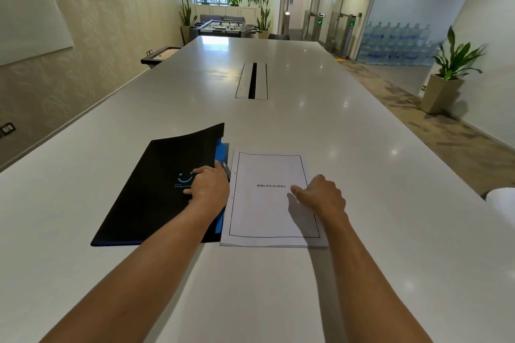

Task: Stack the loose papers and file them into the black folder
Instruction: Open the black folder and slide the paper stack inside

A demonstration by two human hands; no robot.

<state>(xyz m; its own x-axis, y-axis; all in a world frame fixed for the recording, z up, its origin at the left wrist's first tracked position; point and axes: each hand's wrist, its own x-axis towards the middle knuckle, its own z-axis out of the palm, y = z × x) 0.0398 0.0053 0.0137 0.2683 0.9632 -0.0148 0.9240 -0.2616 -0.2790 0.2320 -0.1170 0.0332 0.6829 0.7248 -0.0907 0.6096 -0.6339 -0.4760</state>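
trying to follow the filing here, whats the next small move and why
Probably lift the cover further open with the left hand: the black folder is only partly raised at its edge, and the paper stack already lies squared beside it under the right hand.

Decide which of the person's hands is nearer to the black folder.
Left. The left hand rests on the black folder, at its lifted right edge. The right hand is off to the right, over the paper stack, apart from the folder.
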